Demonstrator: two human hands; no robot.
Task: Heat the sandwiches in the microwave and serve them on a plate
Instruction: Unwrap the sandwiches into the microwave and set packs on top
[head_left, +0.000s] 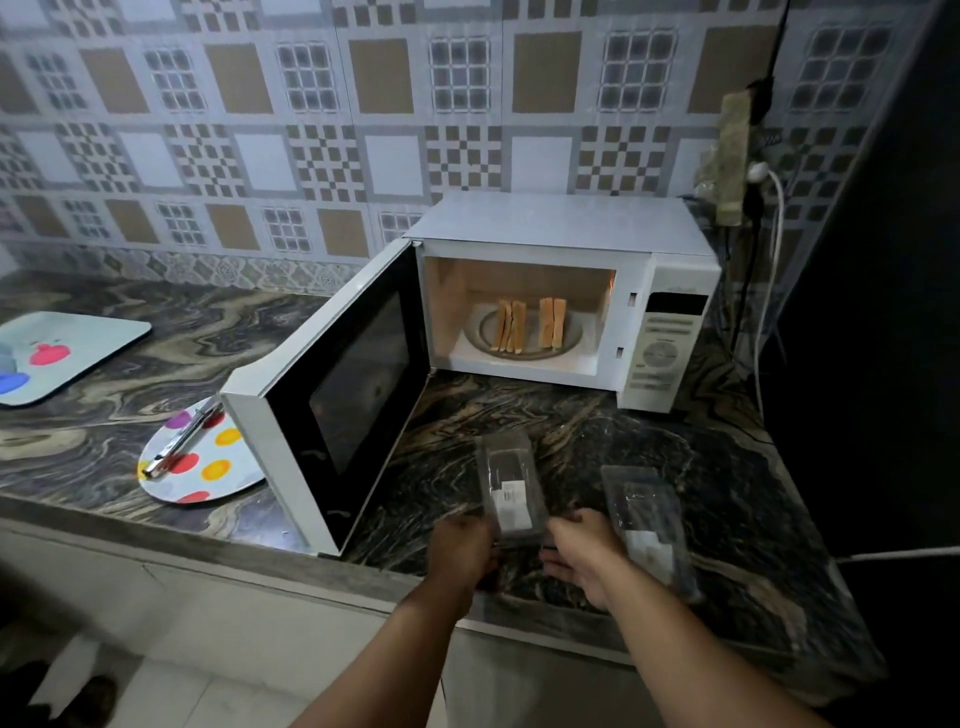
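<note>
On the marble-patterned tabletop in the head view, we see the white microwave with its door swung fully open to the left, its free edge reaching the front lip. Inside, two pairs of sandwiches stand upright on the glass turntable. Left of the door a spotted round plate carries metal tongs, the door's corner overlapping its rim. Farther left lies a rectangular tray. Near the front edge our left hand and right hand each have their grip closed on the near end of a clear plastic sandwich package. A second clear package lies just right. Bare marble stays open between packages and microwave.
</note>
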